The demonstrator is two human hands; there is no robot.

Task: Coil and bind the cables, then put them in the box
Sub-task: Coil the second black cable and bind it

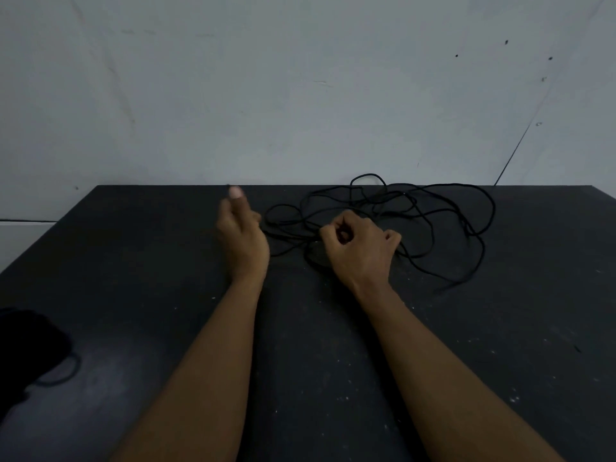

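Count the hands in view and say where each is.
2. The left hand is raised at the left edge of the tangled black cable; the right hand grips strands near the tangle's middle. No others visible.

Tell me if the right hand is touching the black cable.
Touching. In the head view the right hand curls its fingers round strands of the cable, which run straight into its grip.

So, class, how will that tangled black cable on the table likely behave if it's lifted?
Probably floppy: the cable lies in loose, irregular loops on the table. Likely light, being so thin. Lifted, its crossing strands would probably snag and drag together.
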